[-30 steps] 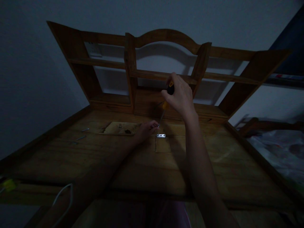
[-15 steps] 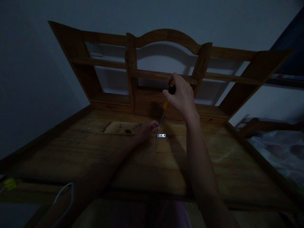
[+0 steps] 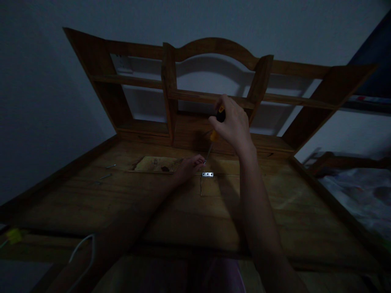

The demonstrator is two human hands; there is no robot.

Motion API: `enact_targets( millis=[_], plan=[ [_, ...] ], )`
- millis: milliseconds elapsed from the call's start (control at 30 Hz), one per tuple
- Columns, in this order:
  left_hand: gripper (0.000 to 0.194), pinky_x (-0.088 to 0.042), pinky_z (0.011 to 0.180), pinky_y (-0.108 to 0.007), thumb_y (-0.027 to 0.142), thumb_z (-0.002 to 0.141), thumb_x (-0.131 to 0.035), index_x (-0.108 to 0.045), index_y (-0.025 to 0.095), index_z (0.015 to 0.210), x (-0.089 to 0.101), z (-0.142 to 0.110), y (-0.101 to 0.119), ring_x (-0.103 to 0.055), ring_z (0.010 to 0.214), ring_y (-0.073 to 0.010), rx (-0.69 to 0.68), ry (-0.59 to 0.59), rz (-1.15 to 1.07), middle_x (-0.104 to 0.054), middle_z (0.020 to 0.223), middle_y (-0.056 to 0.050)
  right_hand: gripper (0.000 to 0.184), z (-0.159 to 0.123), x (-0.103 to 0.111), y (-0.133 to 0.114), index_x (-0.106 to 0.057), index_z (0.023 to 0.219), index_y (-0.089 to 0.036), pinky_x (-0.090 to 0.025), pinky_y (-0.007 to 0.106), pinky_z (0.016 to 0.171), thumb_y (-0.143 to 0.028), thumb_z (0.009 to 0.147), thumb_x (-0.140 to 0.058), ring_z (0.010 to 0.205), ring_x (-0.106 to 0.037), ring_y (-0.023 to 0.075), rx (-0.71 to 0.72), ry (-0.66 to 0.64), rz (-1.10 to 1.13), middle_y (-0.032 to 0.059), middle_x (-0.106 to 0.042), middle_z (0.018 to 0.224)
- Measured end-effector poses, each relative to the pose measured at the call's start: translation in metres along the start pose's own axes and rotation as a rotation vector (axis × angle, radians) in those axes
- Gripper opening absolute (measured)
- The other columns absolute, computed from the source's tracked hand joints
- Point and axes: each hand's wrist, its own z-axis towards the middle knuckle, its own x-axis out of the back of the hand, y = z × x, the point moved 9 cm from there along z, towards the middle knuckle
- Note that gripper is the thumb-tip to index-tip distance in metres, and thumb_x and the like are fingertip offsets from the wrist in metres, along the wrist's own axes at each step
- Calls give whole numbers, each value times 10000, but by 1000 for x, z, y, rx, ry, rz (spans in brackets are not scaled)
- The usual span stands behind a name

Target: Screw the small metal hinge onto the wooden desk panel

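Note:
My right hand [image 3: 233, 122] is closed around the black and yellow handle of a screwdriver [image 3: 213, 136], whose shaft slants down to the left. At its tip my left hand [image 3: 193, 163] has its fingers pinched together over a small shiny piece, too small to name. Just below the fingertips lies a small metal plate with holes [image 3: 207, 175] on the wooden board. A thin wire-like strand [image 3: 200, 188] runs down from the plate's left end. Left of my left hand, a pale rough-surfaced wood strip [image 3: 155, 164] lies flat.
Screws [image 3: 105, 176] lie at the left of the wooden desktop [image 3: 183, 219]. A wooden shelf unit [image 3: 210, 94] rises along the back against the wall. A white cable [image 3: 82, 244] loops at the lower left, near a yellow object [image 3: 14, 235]. The room is dim.
Both hands and the screwdriver stay almost in place. A small bright glint now shows at the screwdriver's tip. The view has shifted very slightly.

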Motion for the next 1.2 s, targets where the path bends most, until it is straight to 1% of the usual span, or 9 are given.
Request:
enact_targets(
  millis=[133,300,500,633,867,967,1200],
  plan=[
    [140,-570,795,-296,341,929,-622,-645,226,1006,1,-1,1,-706,832,-167,28,6,19,-749,914,-14,301,0,-1,0,-551,1173,-284,-487,428,780,-269,873,-533,1022,-633,313,-3,-7,-19,93,-673,1140],
    [126,-568,779,-291,335,925,-631,-640,229,992,3,-1,7,-709,814,-165,15,4,22,-743,890,-9,305,0,0,0,-561,1174,-292,-494,441,789,-272,870,-542,1010,-636,310,-2,4,-8,89,-681,1132],
    [129,-563,769,-284,337,929,-631,-624,223,989,-1,0,1,-709,810,-160,14,-13,0,-747,899,-8,293,0,2,-2,-564,1158,-289,-493,435,797,-268,866,-541,1007,-638,304,7,14,5,83,-687,1114],
    [117,-555,753,-273,334,942,-606,-615,229,992,-3,1,-4,-708,811,-154,20,-17,-16,-747,917,-5,317,-1,1,-3,-559,1183,-299,-491,440,796,-259,869,-538,1037,-629,315,5,1,8,90,-679,1136],
    [129,-538,731,-277,352,938,-616,-600,226,963,-1,-1,1,-704,774,-156,18,-35,-1,-749,881,1,313,0,0,-4,-557,1190,-299,-479,414,764,-251,883,-515,1066,-628,319,20,-9,-28,93,-661,1135],
    [120,-536,728,-271,340,940,-612,-599,222,960,-2,-2,3,-708,775,-155,11,-44,2,-752,882,-1,290,0,1,-4,-552,1169,-288,-480,413,773,-258,882,-521,1050,-631,314,20,-1,-21,89,-659,1120],
    [97,-536,736,-277,317,925,-619,-601,223,943,0,-2,6,-710,781,-161,-2,-19,23,-748,844,8,242,0,-3,-8,-550,1102,-273,-482,430,802,-260,861,-551,1043,-634,321,20,-3,37,88,-655,1089]
  ],
)
